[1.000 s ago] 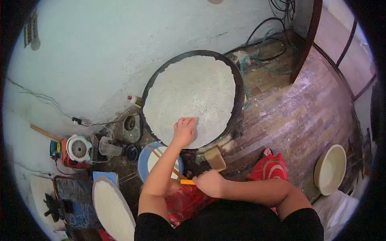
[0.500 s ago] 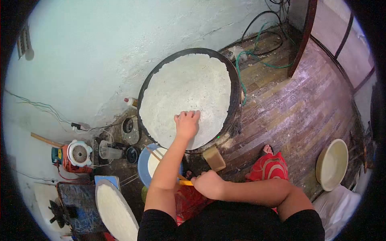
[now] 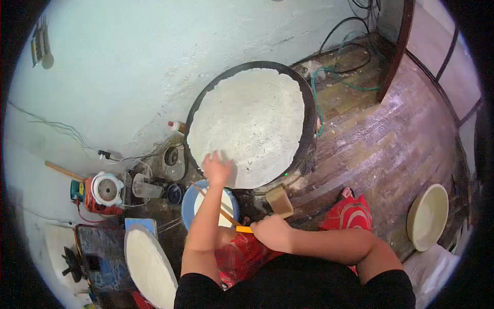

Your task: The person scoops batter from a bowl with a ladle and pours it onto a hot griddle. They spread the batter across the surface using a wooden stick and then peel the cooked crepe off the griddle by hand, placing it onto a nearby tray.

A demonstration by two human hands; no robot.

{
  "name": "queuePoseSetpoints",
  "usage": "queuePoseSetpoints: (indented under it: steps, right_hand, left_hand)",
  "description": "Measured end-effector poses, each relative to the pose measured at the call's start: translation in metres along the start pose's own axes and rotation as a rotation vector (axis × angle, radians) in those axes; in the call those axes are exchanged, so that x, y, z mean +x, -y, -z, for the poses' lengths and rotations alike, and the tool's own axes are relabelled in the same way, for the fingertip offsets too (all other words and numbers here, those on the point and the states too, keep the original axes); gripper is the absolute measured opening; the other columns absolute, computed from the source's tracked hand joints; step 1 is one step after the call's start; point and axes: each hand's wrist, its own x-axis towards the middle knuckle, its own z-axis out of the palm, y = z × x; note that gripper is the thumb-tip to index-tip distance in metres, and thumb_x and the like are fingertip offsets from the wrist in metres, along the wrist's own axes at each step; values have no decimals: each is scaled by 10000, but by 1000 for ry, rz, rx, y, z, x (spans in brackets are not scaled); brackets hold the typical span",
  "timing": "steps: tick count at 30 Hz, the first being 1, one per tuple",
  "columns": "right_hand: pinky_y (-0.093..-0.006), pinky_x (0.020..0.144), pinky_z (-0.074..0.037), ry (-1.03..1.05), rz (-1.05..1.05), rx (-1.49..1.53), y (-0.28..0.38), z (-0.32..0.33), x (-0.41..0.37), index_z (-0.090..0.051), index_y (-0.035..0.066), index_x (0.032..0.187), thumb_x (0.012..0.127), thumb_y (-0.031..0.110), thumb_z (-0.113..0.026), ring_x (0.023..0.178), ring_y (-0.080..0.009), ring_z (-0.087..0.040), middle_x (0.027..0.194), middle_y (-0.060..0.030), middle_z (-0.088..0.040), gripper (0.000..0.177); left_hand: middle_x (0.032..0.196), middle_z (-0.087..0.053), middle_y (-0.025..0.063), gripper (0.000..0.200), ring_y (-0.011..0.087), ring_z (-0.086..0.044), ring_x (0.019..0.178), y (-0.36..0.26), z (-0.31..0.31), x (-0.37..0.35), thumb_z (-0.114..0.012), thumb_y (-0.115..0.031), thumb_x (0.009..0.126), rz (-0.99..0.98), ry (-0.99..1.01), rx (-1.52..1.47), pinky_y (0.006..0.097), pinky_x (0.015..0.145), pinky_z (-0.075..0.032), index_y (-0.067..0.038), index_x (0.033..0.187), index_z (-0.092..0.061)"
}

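Two hands (image 3: 217, 169) (image 3: 271, 234), one flatbread (image 3: 252, 123)

The sheet (image 3: 252, 118) is big, thin and almost round, off-white with little dark specks. It lies flat on the pan (image 3: 309, 108) — its edge is wavy and ragged. The pan is round and black, and its dark rim shows most on the far side and the right. The stick (image 3: 229, 217) is thin and brown with a yellow end (image 3: 244, 229). It slants up to the left — the left arm (image 3: 206, 221) hides its middle.
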Motion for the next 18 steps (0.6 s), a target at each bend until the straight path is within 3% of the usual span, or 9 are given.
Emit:
queuePoseSetpoints:
  steps: [1,3,6,7,10,12,15,17,18]
  right_hand:
    - [-375,496,-472,1,10,-2,1,0,0,-575,4,791,740,110,-465,585,-274,-606,655,-134,-598,161]
    - [-374,497,-468,3,-32,-13,3,0,1,-565,10,798,747,108,-456,592,-275,-603,649,-129,-596,155]
    - [-377,494,-465,21,-2,-13,2,5,0,-553,4,824,763,106,-437,601,-275,-602,646,-127,-594,166]
    - [-377,494,-465,24,2,-17,1,5,0,-553,4,824,763,106,-437,601,-275,-602,646,-127,-594,166]
    - [-378,494,-463,55,-19,-53,1,3,2,-540,-9,843,769,103,-434,596,-278,-599,643,-126,-590,171]
    - [-389,506,-463,42,-43,4,-1,5,3,-532,-1,838,751,112,-449,608,-288,-597,657,-122,-591,165]
    - [-396,544,-463,73,-118,85,0,20,5,-524,22,806,713,128,-477,634,-287,-592,683,-129,-590,149]
    - [-398,560,-460,-30,-180,88,-1,30,4,-519,27,791,696,136,-488,646,-283,-587,696,-133,-588,148]
    - [-400,576,-458,-131,-241,95,-3,34,3,-514,33,777,678,144,-498,659,-280,-583,710,-138,-586,149]
  left_hand:
    - [1203,-389,165,529,374,-410,1055,10,-1,2,-643,-290,654,7,-6,2,504,893,-316,-111,1126,-485]
    - [1198,-385,204,613,376,-411,1070,36,-9,9,-659,-324,629,481,19,-49,454,888,-346,-43,1132,-449]
    - [1165,-410,235,647,358,-434,1060,77,-36,13,-676,-359,593,618,-62,-136,418,892,-359,12,1074,-455]
    - [1165,-410,235,647,358,-434,1060,93,-50,16,-676,-359,593,623,-65,-139,418,892,-359,12,1074,-455]
    - [941,-540,212,462,303,-565,799,104,-56,19,-680,-272,624,651,-91,-436,400,674,-463,23,937,-510]
    - [667,-557,138,230,229,-522,474,81,-31,11,-664,-154,653,762,89,-875,340,410,-408,4,754,-530]
    - [531,-503,80,119,174,-414,334,74,-31,7,-637,-53,665,889,216,-1086,298,295,-277,-26,655,-522]
    - [528,-494,86,164,190,-440,358,74,-27,5,-630,-113,664,835,179,-1113,323,310,-317,-36,600,-499]
    - [543,-518,114,167,226,-475,386,81,-26,9,-613,-141,664,735,152,-908,350,346,-356,-23,596,-517]
